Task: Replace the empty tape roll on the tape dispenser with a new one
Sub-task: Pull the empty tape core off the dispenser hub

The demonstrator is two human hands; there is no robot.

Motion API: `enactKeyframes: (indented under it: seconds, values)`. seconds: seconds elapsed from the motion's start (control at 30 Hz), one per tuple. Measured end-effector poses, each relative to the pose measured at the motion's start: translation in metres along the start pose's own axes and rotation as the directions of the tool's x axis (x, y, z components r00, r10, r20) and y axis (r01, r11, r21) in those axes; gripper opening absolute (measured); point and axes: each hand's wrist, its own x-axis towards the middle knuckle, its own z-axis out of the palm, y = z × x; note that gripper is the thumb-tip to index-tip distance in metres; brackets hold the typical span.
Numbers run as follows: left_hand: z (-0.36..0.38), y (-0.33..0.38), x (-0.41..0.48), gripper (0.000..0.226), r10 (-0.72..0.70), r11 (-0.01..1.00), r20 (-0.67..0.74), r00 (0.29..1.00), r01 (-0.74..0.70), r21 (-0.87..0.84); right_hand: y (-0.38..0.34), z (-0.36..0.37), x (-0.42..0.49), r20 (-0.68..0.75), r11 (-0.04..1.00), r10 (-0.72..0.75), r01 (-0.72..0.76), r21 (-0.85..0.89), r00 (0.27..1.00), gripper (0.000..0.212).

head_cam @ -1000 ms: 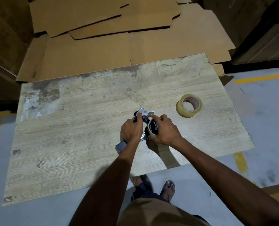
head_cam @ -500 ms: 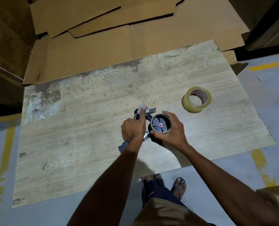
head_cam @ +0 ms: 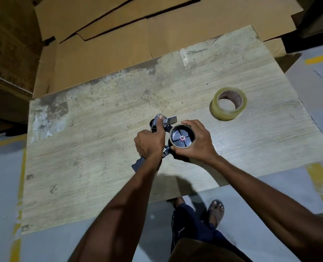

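Head view: the empty core is gripped on the tape dispenser, which is held above the tabletop.

Since a second ago the dispenser has been turned so the hub faces up, and the empty tape roll, a bare cardboard ring, is now exposed and clasped around by the right hand; removal is judged imminent. The dispenser frame is clenched by the left hand. The new tape roll lies flat, well apart to the right. No containers are seen.
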Motion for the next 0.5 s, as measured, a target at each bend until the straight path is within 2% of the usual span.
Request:
enactKeyframes:
  seconds: [0.2, 0.4, 0.5]
  values:
    - [-0.002, 0.002, 0.001, 0.089, -0.005, 1.000, -0.015, 1.000, 0.005, -0.004, -0.007, 0.001, 0.002, 0.003, 0.999, 0.014, -0.014, -0.041, 1.000, 0.078]
    - [-0.002, 0.003, -0.004, 0.088, 0.003, 0.999, -0.031, 1.000, -0.004, -0.036, -0.008, -0.014, 0.007, 0.118, 0.997, -0.029, 0.037, -0.066, 0.993, 0.073]
    - [-0.001, 0.002, -0.002, 0.088, 0.022, 0.999, -0.030, 0.999, -0.023, -0.041, -0.007, -0.010, 0.006, 0.096, 0.995, -0.031, 0.041, -0.096, 0.995, 0.074]
